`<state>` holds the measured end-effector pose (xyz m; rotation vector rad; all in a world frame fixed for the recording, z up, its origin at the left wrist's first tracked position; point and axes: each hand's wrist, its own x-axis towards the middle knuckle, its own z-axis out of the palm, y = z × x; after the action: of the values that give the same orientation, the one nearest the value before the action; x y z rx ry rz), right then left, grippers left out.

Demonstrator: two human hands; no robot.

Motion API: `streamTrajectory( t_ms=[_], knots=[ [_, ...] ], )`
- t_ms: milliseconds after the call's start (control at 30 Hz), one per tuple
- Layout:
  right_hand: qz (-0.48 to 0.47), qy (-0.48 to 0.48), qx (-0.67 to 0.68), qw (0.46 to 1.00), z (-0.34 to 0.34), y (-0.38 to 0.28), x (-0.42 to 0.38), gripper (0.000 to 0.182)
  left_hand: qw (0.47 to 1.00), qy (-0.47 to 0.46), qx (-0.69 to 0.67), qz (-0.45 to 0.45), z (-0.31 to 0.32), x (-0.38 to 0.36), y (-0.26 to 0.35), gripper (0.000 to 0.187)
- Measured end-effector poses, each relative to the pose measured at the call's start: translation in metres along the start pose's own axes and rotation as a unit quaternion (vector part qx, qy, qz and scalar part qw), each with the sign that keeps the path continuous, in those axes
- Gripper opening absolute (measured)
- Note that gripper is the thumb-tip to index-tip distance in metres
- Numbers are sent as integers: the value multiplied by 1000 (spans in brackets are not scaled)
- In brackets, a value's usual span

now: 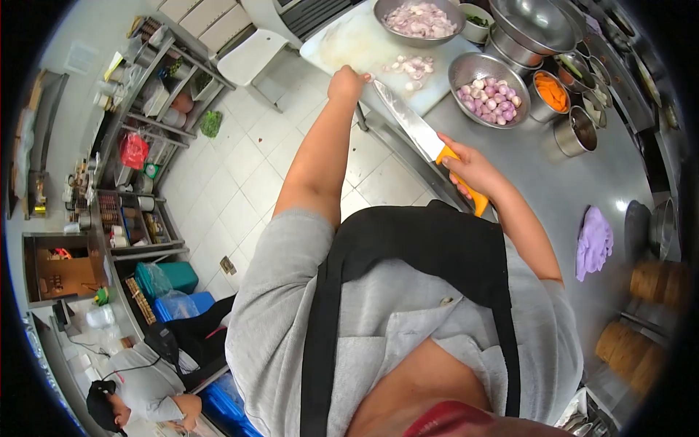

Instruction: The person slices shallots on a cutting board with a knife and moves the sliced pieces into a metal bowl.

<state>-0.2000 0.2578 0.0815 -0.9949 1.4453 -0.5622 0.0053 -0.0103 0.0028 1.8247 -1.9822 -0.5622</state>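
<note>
My right hand [472,172] is wrapped round the yellow handle of a large kitchen knife [409,121]. Its blade points up and left, with the tip close to my left hand [348,83]. The fingers of that left hand are closed at the near edge of a white cutting board [335,51]; whatever they may pinch is too small to make out. Chopped shallots [413,67] lie on the board. A steel bowl of sliced shallots [421,20] stands at its far side, and a perforated bowl holds whole peeled shallots [489,100] to the right.
Carrot pieces [551,92] fill a small container beside a steel cup [575,132]. Large metal bowls [535,23] are stacked behind. A purple cloth [595,244] lies on the steel counter [539,175]. A white chair [253,57], shelves [156,95] and another person [142,379] are at left.
</note>
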Motion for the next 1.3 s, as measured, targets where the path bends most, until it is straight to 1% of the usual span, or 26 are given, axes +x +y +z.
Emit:
streamTrajectory(
  t_ms=[33, 100, 167, 200, 267, 300, 333, 367, 400, 433, 467, 500, 567, 700, 767, 833, 900, 933, 967, 1000, 1033, 1067, 1100, 1200, 1267, 1300],
  knots=[
    [-5, 15, -18, 1000, -4, -1, -7, 53, 1000, 21, 11, -16, -1, -4, 6, 44],
    [-8, 37, -31, 999, -7, 4, -11, 53, 1000, 18, 22, -7, 0, -6, 16, 41],
    [-164, 168, -150, 960, -7, 16, -6, 54, 1000, 3, 8, 22, 6, -7, 25, 33],
    [-163, 172, -148, 960, -7, 19, -4, 54, 1000, 1, 7, 26, 10, -5, 30, 33],
    [-199, 262, -350, 877, -8, 21, 1, 56, 989, -1, -128, 68, 17, 1, 38, 19],
    [-200, 266, -348, 876, -4, 13, -4, 56, 989, -1, -127, 72, 14, -4, 46, 19],
    [-166, 268, -382, 869, 2, 1, -13, 56, 980, 83, -103, 151, 9, -13, 54, 17],
    [-131, 268, -414, 860, 4, -5, -17, 55, 956, 165, -78, 228, 4, -24, 61, 21],
    [-131, 272, -412, 860, 4, -4, -17, 55, 956, 164, -78, 232, -1, -36, 66, 21],
    [-142, 276, -417, 854, 5, -2, -17, 53, 925, 145, -14, 350, -6, -51, 69, 28],
    [-155, 280, -423, 848, 5, 0, -18, 52, 877, 125, 49, 461, -8, -59, 70, 35],
    [-153, 281, -421, 849, 5, 2, -19, 52, 877, 122, 49, 463, -6, -61, 68, 35],
    [-181, 287, -416, 844, 1, 5, -22, 51, 859, 80, 106, 495, -4, -58, 60, 43],
    [-168, 278, -410, 853, -4, 8, -46, 50, 872, 114, 109, 463, -2, -37, 44, 43],
    [-145, 266, -404, 863, -5, 15, -57, 52, 911, 83, 71, 397, 0, -24, 36, 43],
    [-128, 259, -383, 877, -3, 22, -57, 54, 920, 57, 30, 386, 4, -9, 29, 41],
    [-110, 255, -359, 891, 0, 22, -55, 56, 957, 30, -80, 278, 8, -3, 26, 34],
    [-79, 259, -378, 886, 3, 17, -52, 57, 956, 28, -81, 280, 10, -4, 27, 34],
    [-46, 262, -395, 879, 5, 13, -49, 58, 965, 26, -103, 241, 14, -6, 28, 32],
    [-43, 263, -395, 879, 7, 11, -44, 58, 971, 24, -124, 202, 17, -8, 29, 32],
    [-62, 281, -414, 863, 10, 12, -36, 59, 971, 22, -125, 203, 22, -10, 29, 32],
    [-82, 298, -433, 847, 13, 11, -25, 61, 968, 50, -128, 209, 27, -12, 30, 35],
    [-80, 299, -432, 847, 15, 11, -11, 61, 965, 78, -130, 215, 31, -13, 29, 38],
    [-46, 315, -471, 823, 27, 2, 21, 63, 966, 101, -136, 197, 35, -8, 26, 44],
    [-41, 295, -540, 787, 36, -13, 25, 64, 964, 93, -170, 180, 32, -5, 24, 43],
    [-40, 294, -540, 787, 43, -18, 26, 64, 962, 86, -202, 164, 31, -4, 22, 43]
  ],
)
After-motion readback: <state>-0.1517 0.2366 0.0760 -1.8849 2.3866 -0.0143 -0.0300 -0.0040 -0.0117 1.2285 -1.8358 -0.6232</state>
